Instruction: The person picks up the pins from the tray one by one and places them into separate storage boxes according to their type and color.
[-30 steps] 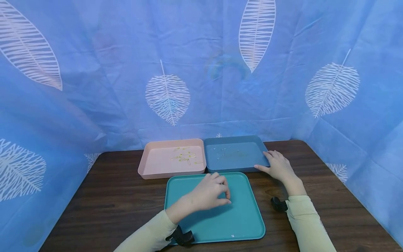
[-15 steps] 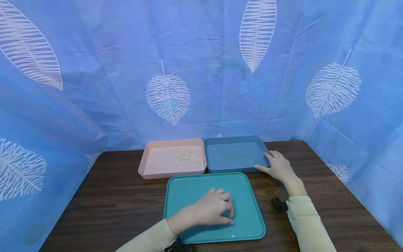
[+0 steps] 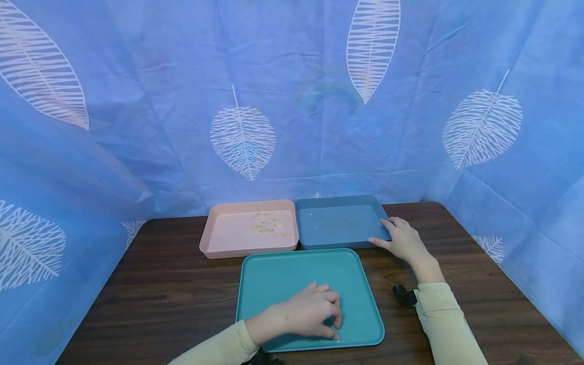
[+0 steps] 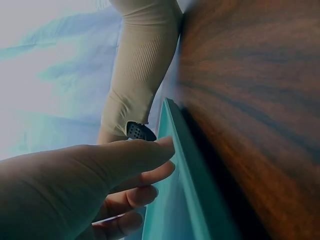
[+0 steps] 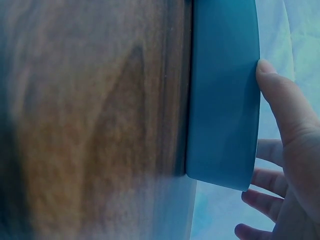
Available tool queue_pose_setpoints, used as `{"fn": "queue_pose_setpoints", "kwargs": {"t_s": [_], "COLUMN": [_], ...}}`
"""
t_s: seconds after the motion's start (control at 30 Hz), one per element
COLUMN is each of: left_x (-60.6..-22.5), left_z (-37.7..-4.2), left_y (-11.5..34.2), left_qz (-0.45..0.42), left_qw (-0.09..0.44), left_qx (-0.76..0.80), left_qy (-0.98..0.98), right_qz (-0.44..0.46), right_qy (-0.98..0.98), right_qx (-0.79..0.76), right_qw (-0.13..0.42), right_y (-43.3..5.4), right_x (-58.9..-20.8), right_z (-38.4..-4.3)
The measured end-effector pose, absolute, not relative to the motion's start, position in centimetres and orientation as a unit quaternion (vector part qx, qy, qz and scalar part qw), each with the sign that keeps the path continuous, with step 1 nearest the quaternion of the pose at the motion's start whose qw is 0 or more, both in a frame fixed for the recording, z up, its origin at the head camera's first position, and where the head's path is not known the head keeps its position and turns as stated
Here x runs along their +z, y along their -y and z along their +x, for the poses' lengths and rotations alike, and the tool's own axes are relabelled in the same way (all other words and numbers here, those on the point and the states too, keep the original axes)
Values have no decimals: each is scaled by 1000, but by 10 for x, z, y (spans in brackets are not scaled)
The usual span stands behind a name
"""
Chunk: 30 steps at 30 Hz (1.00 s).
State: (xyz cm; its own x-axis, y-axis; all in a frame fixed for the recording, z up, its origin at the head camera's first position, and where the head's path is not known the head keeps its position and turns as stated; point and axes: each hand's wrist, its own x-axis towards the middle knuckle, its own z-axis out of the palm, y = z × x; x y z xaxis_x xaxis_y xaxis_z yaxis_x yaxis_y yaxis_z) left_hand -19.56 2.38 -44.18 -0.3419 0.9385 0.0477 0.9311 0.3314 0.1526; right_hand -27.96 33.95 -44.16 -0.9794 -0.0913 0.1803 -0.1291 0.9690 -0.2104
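Over the front part of the teal tray (image 3: 283,268), my left hand (image 3: 310,310) has its fingers loosely bent, with a gap between thumb and index finger. Its thumb tip is right at a tiny whitish, shiny piece (image 3: 337,340) by the tray's front rim. In the left wrist view, the thumb (image 4: 145,152) and fingers are above that rim, and the piece is hidden. My right hand (image 3: 403,241) rests at the front right corner of the blue tray (image 3: 351,204); the right wrist view shows its thumb (image 5: 280,90) on the rim and the other fingers spread around the corner.
Several small gold-coloured safety pins (image 3: 269,226) lie in the pink tray (image 3: 248,252) at the back left. The blue tray beside it holds several tiny clear or silvery pieces (image 3: 324,218). All three trays stand on a dark wooden table (image 3: 182,284), with a blue leaf-print cloth (image 3: 292,126) behind.
My left hand has moved from the middle of the teal tray toward its front edge, down to the tiny whitish piece. My right hand has stayed at the blue tray's corner.
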Motion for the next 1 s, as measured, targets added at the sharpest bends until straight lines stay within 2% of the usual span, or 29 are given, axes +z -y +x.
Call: {"fn": "queue_pose_setpoints", "kwargs": {"t_s": [1.0], "left_x": [-444], "left_z": [-195], "left_y": [-32], "left_qz": [599], "left_qw": [43], "left_qx": [48], "left_qy": [-798], "right_qz": [60], "right_qy": [988], "right_qx": [117], "right_qw": [86], "right_y": [-335], "right_x": [-436], "right_z": [-276]}}
